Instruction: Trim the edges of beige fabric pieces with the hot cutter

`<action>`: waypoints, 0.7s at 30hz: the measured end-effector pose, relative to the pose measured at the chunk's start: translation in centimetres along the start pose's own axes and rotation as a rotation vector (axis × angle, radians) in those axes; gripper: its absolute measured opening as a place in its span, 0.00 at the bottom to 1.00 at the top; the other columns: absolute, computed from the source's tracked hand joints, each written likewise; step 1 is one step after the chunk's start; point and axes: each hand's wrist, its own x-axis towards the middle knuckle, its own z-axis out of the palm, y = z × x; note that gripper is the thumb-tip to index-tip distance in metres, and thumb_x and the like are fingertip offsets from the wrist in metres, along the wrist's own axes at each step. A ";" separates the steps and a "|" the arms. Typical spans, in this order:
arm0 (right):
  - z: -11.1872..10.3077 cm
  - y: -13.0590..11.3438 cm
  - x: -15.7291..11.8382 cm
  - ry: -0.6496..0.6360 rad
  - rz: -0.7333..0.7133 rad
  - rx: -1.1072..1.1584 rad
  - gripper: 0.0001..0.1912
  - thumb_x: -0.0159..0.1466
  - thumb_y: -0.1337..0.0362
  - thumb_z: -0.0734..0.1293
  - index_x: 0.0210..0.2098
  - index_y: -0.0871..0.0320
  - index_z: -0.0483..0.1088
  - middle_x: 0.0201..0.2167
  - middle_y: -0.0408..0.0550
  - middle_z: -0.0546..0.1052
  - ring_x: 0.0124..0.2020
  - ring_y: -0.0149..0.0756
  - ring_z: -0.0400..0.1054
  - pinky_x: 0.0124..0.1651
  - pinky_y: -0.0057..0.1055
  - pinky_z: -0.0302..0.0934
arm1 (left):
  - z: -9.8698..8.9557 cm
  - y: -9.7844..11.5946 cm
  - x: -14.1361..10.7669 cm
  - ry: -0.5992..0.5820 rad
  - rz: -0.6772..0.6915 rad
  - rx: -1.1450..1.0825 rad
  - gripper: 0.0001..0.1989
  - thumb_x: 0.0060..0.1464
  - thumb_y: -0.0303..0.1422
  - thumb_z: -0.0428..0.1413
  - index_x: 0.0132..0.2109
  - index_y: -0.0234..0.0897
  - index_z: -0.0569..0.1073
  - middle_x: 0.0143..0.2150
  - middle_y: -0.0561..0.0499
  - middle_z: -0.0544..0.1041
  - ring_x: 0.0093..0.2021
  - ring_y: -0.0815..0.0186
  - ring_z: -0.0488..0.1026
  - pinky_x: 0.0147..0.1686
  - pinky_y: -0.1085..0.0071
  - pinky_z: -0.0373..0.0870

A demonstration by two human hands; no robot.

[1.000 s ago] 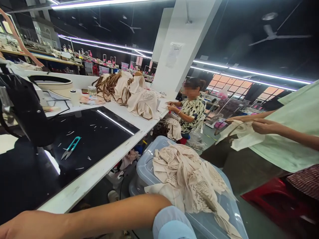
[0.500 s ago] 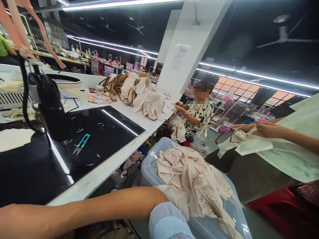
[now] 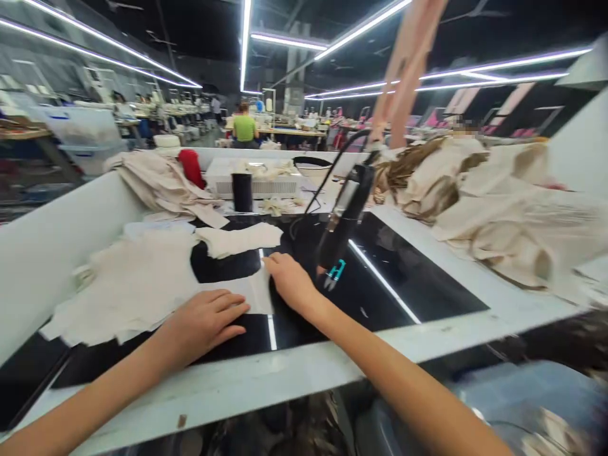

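A cream fabric piece [image 3: 247, 291] lies flat on the black glossy work surface [image 3: 304, 329], running into a wider spread of cream pieces [image 3: 137, 278] at left. My left hand [image 3: 209, 316] rests on it, fingers stretched out and palm down. At the fabric's right end, my right hand [image 3: 289, 278] has its fingers together on the corner; the thumb is hidden. Just right of that hand stands a black upright handheld device [image 3: 344, 215] with a cord. Teal thread snips [image 3: 336, 272] lie beside its lower end. Another narrow cream piece [image 3: 240, 239] lies beyond my hands.
Folded pale cloth [image 3: 159, 183] and a red item [image 3: 190, 168] sit at the back left. A black cylinder [image 3: 242, 192] stands before a white vented box [image 3: 256, 180]. Beige garments [image 3: 513, 215] are heaped at right. Below the table edge is a translucent bin [image 3: 536, 392].
My view has swung left from the plastic bin and co-workers to the black work surface. Both my hands now show on the cream fabric; before, only one arm was visible.
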 end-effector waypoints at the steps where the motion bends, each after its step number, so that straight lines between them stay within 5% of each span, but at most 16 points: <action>1: 0.4 0.5 0.3 0.009 -0.001 -0.029 0.23 0.70 0.81 0.58 0.59 0.66 0.74 0.55 0.64 0.79 0.57 0.48 0.74 0.60 0.43 0.70 | 0.2 0.2 0.0 -0.021 -0.004 0.006 0.18 0.78 0.43 0.49 0.60 0.39 0.78 0.57 0.45 0.81 0.54 0.57 0.78 0.54 0.62 0.75; 6: 0.7 0.9 -0.8 0.095 -0.056 -0.174 0.29 0.68 0.82 0.58 0.66 0.63 0.67 0.65 0.66 0.72 0.65 0.54 0.67 0.60 0.47 0.70 | 0.8 1.6 0.5 -0.059 -0.057 -0.013 0.13 0.75 0.38 0.56 0.59 0.38 0.75 0.58 0.45 0.80 0.55 0.55 0.77 0.55 0.60 0.75; 14: 2.4 -0.4 -3.1 0.137 -0.312 -0.242 0.20 0.68 0.81 0.63 0.49 0.53 0.76 0.43 0.47 0.81 0.43 0.38 0.77 0.44 0.34 0.70 | 1.1 2.1 1.4 -0.002 -0.137 -0.065 0.11 0.72 0.36 0.60 0.57 0.39 0.75 0.55 0.47 0.80 0.55 0.56 0.78 0.60 0.58 0.74; 21: 1.9 -0.2 -4.2 0.262 -0.405 -0.193 0.25 0.66 0.83 0.60 0.52 0.54 0.75 0.47 0.48 0.83 0.45 0.38 0.79 0.45 0.33 0.72 | 1.7 2.9 1.9 -0.039 -0.157 -0.205 0.18 0.70 0.37 0.62 0.63 0.39 0.74 0.62 0.45 0.78 0.63 0.55 0.75 0.67 0.58 0.70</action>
